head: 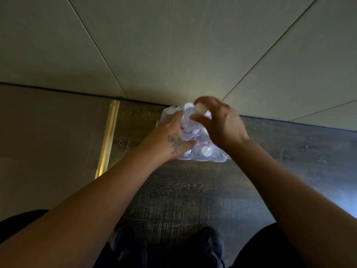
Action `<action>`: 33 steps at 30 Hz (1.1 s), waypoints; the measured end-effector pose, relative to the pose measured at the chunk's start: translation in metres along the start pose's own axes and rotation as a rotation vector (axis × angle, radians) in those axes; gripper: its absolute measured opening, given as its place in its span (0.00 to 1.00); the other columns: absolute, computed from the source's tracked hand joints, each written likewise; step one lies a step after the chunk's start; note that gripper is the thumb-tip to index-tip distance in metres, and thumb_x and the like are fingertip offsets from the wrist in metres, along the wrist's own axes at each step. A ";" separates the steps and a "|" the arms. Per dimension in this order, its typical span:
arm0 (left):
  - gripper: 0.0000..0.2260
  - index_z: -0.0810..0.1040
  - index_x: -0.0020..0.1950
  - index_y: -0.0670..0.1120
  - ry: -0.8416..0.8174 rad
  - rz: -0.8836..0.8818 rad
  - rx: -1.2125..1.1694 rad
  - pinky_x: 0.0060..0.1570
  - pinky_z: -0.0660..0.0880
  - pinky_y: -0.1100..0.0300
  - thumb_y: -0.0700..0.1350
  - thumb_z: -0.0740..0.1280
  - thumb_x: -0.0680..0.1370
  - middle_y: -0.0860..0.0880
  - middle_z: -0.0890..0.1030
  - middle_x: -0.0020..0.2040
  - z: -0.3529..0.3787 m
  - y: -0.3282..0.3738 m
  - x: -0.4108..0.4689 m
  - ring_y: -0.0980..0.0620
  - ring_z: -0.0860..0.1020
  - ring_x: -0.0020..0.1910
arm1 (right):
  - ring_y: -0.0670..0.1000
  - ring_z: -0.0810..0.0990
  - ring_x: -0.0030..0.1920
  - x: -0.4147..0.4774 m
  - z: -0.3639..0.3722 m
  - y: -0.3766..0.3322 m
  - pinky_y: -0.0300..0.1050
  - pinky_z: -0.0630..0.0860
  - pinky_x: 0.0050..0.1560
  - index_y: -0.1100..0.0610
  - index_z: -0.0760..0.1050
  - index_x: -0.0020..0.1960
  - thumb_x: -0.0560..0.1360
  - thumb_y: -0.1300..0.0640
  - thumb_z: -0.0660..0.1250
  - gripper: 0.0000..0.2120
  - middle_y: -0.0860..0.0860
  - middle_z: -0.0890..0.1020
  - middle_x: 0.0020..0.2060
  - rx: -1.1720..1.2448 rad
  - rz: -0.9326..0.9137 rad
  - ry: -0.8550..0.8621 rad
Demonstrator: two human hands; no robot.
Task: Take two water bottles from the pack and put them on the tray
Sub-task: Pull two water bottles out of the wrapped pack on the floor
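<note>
A head-worn view looks straight down at a dark wood-grain floor (pixel 193 190), with pale wall panels (pixel 173 45) filling the upper half of the frame and a thin brass-coloured strip (pixel 108 138) standing at centre left. Two bare forearms reach up from the lower corners and meet at a shrink-wrapped pack of water bottles (pixel 202 151) just above the centre of the frame, set on the floor against the foot of the wall.

On the left side of the pack, the left hand (pixel 170 138), with a flower tattoo on its back, lies curled over the crinkled plastic wrap; its fingers press into the film, though whether they pinch it or only steady it cannot be told.

Further right, near the top of the pack, the right hand (pixel 222 124) is closed around the neck of one bottle (pixel 201 109), thumb and fingers circling just below its white cap. A few other white caps show through the film nearer the lower edge of the pack.

The bottles are likely full and so fairly heavy for their size, with thin, squeezable walls and smooth sides. The stiff neck under the cap is probably the surest place to hold (the wrap itself is soft, slippery and stretches before tearing).

Small red marks show on the wrap, but no brand or writing can be read. No tray is in view.
</note>
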State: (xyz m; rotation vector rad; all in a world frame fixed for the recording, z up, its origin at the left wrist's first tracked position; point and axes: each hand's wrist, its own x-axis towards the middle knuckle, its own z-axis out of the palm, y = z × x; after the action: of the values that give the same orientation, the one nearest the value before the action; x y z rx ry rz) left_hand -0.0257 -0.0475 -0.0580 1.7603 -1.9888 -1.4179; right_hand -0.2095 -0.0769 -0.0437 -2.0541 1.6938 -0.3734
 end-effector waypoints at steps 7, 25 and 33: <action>0.47 0.70 0.80 0.58 -0.001 -0.005 -0.259 0.52 0.68 0.72 0.65 0.86 0.66 0.71 0.77 0.64 -0.012 0.002 0.014 0.77 0.75 0.57 | 0.47 0.83 0.51 0.004 -0.078 -0.035 0.43 0.76 0.48 0.56 0.80 0.65 0.84 0.47 0.68 0.15 0.48 0.86 0.52 0.283 0.046 0.358; 0.39 0.77 0.69 0.53 0.166 -0.065 -0.420 0.67 0.84 0.38 0.35 0.89 0.63 0.52 0.88 0.62 -0.019 0.010 0.019 0.51 0.87 0.61 | 0.47 0.82 0.42 0.017 -0.037 -0.006 0.51 0.78 0.44 0.50 0.78 0.44 0.86 0.40 0.48 0.26 0.45 0.84 0.38 0.403 0.167 0.230; 0.40 0.79 0.70 0.53 0.204 -0.133 -0.471 0.62 0.86 0.43 0.38 0.89 0.61 0.54 0.89 0.58 -0.022 0.009 0.022 0.54 0.87 0.57 | 0.60 0.80 0.63 0.002 0.031 0.018 0.59 0.82 0.60 0.59 0.79 0.67 0.83 0.47 0.69 0.18 0.59 0.80 0.62 -0.229 0.195 -0.217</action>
State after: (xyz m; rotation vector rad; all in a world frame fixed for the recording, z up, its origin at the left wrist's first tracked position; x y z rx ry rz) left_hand -0.0248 -0.0784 -0.0496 1.7526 -1.3231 -1.5164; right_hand -0.2095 -0.0766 -0.0800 -1.9753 1.8482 0.1084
